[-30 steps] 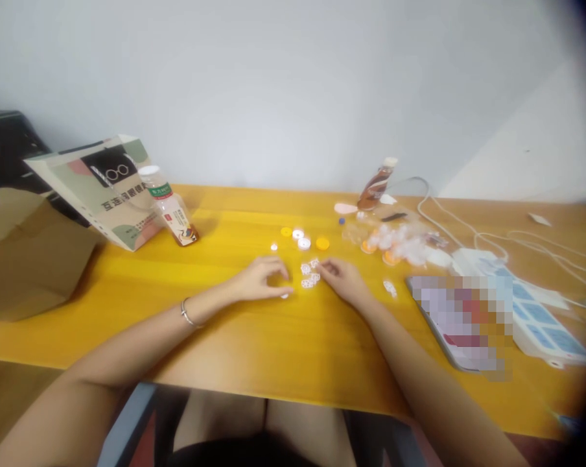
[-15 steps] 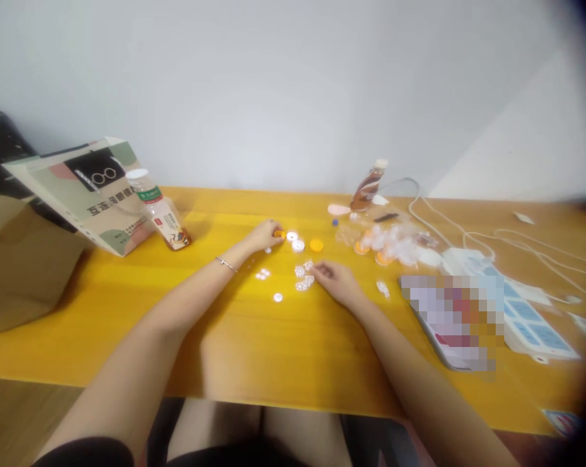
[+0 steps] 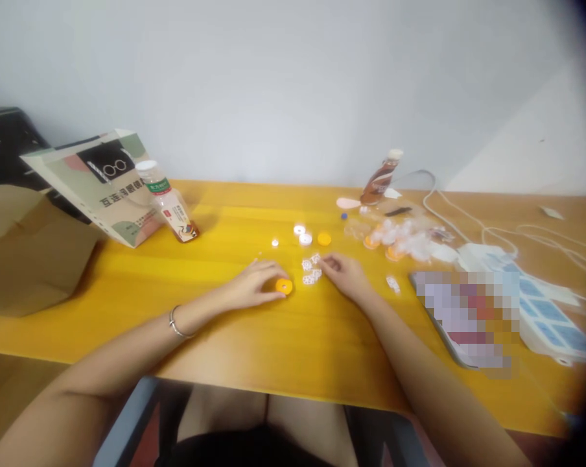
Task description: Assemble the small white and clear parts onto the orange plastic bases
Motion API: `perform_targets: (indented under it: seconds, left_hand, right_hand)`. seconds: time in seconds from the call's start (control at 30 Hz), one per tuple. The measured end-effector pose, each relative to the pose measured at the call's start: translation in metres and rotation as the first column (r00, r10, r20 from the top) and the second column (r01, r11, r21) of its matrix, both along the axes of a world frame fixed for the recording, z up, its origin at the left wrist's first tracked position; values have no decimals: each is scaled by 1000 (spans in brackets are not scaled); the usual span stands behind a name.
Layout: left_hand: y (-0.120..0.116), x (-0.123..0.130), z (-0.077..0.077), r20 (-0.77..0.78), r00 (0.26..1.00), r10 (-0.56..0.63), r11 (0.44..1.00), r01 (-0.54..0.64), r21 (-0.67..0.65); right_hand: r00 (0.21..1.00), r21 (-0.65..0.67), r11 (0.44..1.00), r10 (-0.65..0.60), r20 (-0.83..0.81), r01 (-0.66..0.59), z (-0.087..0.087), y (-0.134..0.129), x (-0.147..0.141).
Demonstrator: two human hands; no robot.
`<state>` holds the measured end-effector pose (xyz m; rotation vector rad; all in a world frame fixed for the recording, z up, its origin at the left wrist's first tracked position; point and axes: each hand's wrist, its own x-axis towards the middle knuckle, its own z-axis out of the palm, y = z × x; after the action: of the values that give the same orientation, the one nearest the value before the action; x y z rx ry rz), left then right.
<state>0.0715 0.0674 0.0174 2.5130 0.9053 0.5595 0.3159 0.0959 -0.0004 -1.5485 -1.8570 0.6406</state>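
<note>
An orange disc (image 3: 284, 286) with a small centre hole is held between the thumb and fingers of my left hand (image 3: 257, 285), just over the table. My right hand (image 3: 344, 275) has its fingers pinched together at the right edge of some white patterned pieces (image 3: 312, 277); whether it holds one is too small to tell. Behind the hands lie two white discs (image 3: 305, 239) and another orange disc (image 3: 324, 239). A small white part (image 3: 275, 242) sits to their left.
At the left stand a paper bag (image 3: 122, 207), a brown bag (image 3: 35, 259) and a labelled bottle (image 3: 171, 211). To the right are a brown drink bottle (image 3: 379, 181), clear plastic packets (image 3: 410, 240), a phone (image 3: 458, 324), a blue-and-white tray (image 3: 540, 311) and white cables.
My left hand has come nearer to me, bringing the orange disc away from the white discs. My right hand stays beside the patterned pieces. The view has shifted slightly.
</note>
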Motion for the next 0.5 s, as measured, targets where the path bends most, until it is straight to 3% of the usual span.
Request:
perform_targets:
  seconds: [0.13,0.37,0.5]
  left_hand:
    - [6,3,-8,-74,997,-2,1000,2,-6]
    - [3,6,-13,57,997,43,999,-42,-14]
    - [1,11,-19,66,996,68,998,-68,9]
  right_hand:
    - [1000,8,1000,3,0,-3,1,-1,0]
    - [999,39,999,-16,-31,17,7,-8,-5]
    - [996,59,997,49,-78,-44,9,-16,-15]
